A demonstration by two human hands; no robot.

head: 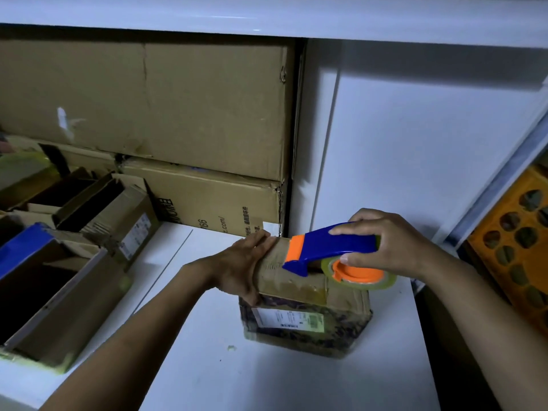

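Observation:
A small brown cardboard box (299, 286) with a white shipping label on its front stands on the white table (267, 381). My left hand (243, 262) presses against the box's left top edge, fingers laid over the flap and thumb down the side. My right hand (388, 244) grips a blue and orange tape dispenser (332, 247) holding a roll of clear tape. The dispenser's blade end rests on the top of the box near its middle seam.
Several open cardboard boxes (59, 277) crowd the table's left side. Large flat cartons (178, 114) are stacked behind, under a white shelf (267, 13). A white panel (415, 143) stands behind the box, and an orange perforated crate (516, 241) sits at the right.

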